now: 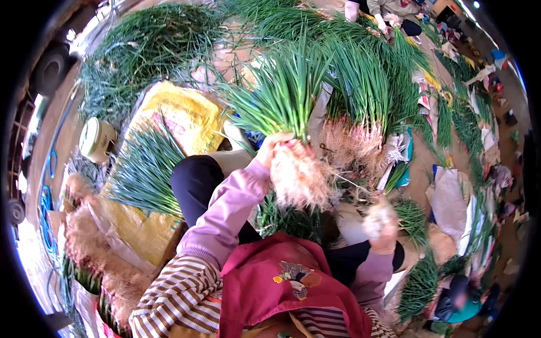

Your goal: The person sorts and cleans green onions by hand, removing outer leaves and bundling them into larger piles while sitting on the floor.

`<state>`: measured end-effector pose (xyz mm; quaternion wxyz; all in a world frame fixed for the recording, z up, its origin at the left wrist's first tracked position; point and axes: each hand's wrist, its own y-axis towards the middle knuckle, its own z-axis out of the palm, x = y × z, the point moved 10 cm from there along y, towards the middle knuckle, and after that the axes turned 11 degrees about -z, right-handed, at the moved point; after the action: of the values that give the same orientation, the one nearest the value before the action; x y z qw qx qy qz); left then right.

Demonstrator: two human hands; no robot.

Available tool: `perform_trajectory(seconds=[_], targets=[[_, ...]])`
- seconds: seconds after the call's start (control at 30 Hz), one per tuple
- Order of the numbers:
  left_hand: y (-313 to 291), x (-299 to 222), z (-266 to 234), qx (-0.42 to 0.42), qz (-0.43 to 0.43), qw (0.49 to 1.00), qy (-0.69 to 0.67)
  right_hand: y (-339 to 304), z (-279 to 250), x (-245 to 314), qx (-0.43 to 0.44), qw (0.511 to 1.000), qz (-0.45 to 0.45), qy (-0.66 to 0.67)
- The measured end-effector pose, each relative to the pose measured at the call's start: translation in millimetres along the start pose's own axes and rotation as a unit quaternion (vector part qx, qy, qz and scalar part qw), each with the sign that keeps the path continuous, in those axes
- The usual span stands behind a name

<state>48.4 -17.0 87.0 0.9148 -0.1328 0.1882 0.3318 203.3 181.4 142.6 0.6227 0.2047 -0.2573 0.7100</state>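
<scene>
My left hand (273, 147) is closed round a bunch of spring onions (290, 93), just above the roots. Its green leaves fan upward and its pale, stringy root mass (298, 177) hangs below the fist. To the right, my right hand (381, 225) is smeared by motion, with something whitish at its fingers that I cannot make out. A thin pale strand (352, 181) stretches from the roots toward that hand. Beyond the held bunch stand more spring onions (363, 84), roots toward me.
Loose green leaves (146, 50) are heaped at the far left. A yellow sack (177, 115), a white bucket (97, 139) and a blue hose (46, 217) lie on the left. Rooted bunches (101, 242) line the near left. Another person's hand (382, 23) works at the far side.
</scene>
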Motion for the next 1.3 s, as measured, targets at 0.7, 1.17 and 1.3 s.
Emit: perform_trajectory(seconds=[0.7,1.17,1.3], targets=[[-96.4,6.8,71.6,0.22,0.043,0.963,-0.147,117.6,137.2,-124.8,0.213,0.922,0.002,-0.324],[-95.1,26.6,51.7,0.302,0.025,0.937,-0.174,139.7,-12.2,-97.3,0.166,0.639,-0.073,-0.747],[-97.7,29.2,62.0,0.34,0.014,0.921,-0.19,169.7,59.3,-120.1,0.095,0.826,-0.059,-0.552]])
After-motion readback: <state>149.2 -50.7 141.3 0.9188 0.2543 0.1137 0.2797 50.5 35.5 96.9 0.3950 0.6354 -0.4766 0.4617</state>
